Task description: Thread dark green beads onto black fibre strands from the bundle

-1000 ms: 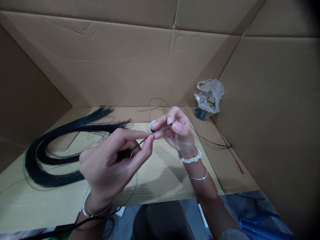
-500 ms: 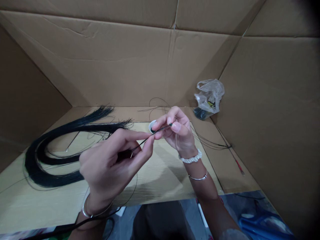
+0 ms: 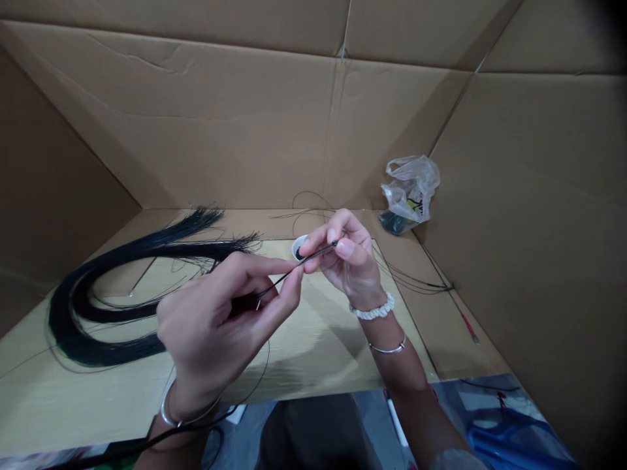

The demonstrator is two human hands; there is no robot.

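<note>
Two pinches I see mid-frame: left hand (image 3: 223,316) on black strand (image 3: 280,281), right hand (image 3: 350,264) on dark bead-like piece (image 3: 334,243); slack grip could drop it

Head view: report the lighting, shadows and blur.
Head view: dim, muted light; soft shadows on the pale board below the right hand and on the back cardboard wall; top right corner nearly black; blue object at lower right slightly blurred.

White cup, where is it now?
Head view, just left of centre: the white cup sits behind the right hand, which partly hides it.
</note>
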